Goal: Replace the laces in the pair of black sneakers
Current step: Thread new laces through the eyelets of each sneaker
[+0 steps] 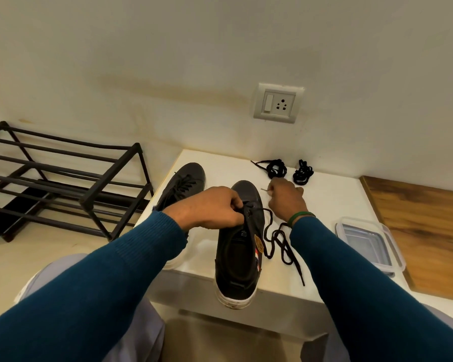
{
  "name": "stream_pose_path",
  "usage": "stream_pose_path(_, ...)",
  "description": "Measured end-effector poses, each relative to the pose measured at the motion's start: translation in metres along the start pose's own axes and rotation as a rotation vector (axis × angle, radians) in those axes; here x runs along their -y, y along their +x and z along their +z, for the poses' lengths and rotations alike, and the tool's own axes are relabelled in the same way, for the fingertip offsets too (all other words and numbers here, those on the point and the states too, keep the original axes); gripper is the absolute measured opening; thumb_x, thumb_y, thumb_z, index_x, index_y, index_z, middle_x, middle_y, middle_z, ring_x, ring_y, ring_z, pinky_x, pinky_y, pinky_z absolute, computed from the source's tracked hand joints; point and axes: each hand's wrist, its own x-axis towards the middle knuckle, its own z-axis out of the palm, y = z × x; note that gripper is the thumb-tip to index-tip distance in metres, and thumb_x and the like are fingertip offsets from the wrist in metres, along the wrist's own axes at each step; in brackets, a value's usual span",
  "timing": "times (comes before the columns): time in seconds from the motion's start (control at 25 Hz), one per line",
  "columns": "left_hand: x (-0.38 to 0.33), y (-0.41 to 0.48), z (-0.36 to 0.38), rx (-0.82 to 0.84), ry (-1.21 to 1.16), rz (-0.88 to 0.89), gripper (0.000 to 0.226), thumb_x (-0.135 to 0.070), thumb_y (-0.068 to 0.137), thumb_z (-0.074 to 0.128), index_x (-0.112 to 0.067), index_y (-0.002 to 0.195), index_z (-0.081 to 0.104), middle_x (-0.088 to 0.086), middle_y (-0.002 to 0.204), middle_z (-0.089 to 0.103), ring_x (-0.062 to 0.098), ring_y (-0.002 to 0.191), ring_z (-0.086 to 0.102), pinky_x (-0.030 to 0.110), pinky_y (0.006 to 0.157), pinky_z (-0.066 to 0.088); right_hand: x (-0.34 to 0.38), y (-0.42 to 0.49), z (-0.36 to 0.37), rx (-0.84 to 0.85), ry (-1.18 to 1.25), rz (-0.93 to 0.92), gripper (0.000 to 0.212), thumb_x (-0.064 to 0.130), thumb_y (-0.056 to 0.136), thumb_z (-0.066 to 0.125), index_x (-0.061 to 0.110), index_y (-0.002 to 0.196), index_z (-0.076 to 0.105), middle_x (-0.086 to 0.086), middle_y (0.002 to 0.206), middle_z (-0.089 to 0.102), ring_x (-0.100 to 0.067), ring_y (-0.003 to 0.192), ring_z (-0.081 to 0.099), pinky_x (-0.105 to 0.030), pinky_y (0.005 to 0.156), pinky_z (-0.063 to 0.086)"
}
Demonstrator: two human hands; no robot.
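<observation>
Two black sneakers stand on a small white table. The right sneaker is in the middle, heel over the front edge, and most of its lace lies loose in loops beside it. My left hand pinches the lace at the shoe's front eyelets. My right hand pinches the lace's tip, pulled out to the right of the toe. The left sneaker sits at the table's left, still laced. Two coiled black laces lie at the back by the wall.
A clear plastic container sits at the table's right edge, next to a wooden surface. A black metal shoe rack stands on the floor to the left. A wall socket is above the table.
</observation>
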Motion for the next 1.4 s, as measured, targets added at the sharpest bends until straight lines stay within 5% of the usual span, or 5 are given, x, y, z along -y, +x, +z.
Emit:
stream_pose_path(0.24, -0.013, -0.018, 0.013, 0.058, 0.131, -0.003, 0.075, -0.042, 0.080, 0.077, -0.014, 0.141, 0.042, 0.001, 0.135, 0.042, 0.020, 0.113, 0.055, 0.036, 0.096, 0.054, 0.041, -0.024, -0.096, -0.318, 0.752, -0.039, 0.008, 0.006, 0.097, 0.055, 0.008, 0.099, 0.063, 0.003, 0.090, 0.061, -0.014, 0.084, 0.058, -0.023, 0.074, 0.050)
stream_pose_path(0.48, -0.009, -0.022, 0.013, -0.020, 0.071, 0.015, 0.049, -0.032, 0.080, 0.079, -0.012, 0.120, 0.061, 0.004, 0.110, 0.062, 0.020, 0.095, 0.065, 0.039, 0.084, 0.059, 0.058, -0.087, -0.076, 0.289, 0.501, 0.031, 0.016, 0.029, 0.089, 0.072, 0.016, 0.080, 0.070, 0.003, 0.079, 0.066, -0.010, 0.074, 0.058, -0.022, 0.061, 0.044)
stream_pose_path(0.68, -0.003, -0.020, 0.016, -0.087, 0.067, -0.003, 0.037, -0.031, 0.082, 0.068, -0.008, 0.112, 0.066, 0.007, 0.108, 0.065, 0.024, 0.095, 0.066, 0.043, 0.083, 0.058, 0.050, -0.094, -0.073, 0.214, 0.571, 0.016, 0.007, 0.012, 0.091, 0.067, 0.015, 0.093, 0.073, -0.002, 0.093, 0.071, -0.017, 0.093, 0.065, -0.027, 0.083, 0.050)
stream_pose_path(0.92, 0.005, -0.015, 0.017, -0.105, -0.067, -0.043, 0.007, -0.025, 0.084, 0.060, -0.018, 0.085, 0.061, 0.002, 0.092, 0.063, 0.018, 0.080, 0.060, 0.043, 0.087, 0.057, 0.016, -0.083, -0.082, 0.223, 0.433, 0.130, 0.020, 0.026, 0.098, 0.061, 0.011, 0.093, 0.072, -0.003, 0.088, 0.072, -0.019, 0.089, 0.066, -0.024, 0.071, 0.047)
stream_pose_path(1.4, 0.008, -0.011, 0.019, -0.130, -0.122, -0.071, 0.029, -0.023, 0.086, 0.062, -0.003, 0.104, 0.073, 0.014, 0.107, 0.072, 0.027, 0.093, 0.070, 0.038, 0.085, 0.058, -0.004, -0.091, -0.066, 0.353, -0.290, 0.166, 0.030, 0.017, 0.093, 0.063, 0.009, 0.121, 0.057, -0.008, 0.117, 0.062, -0.022, 0.104, 0.062, -0.029, 0.083, 0.050)
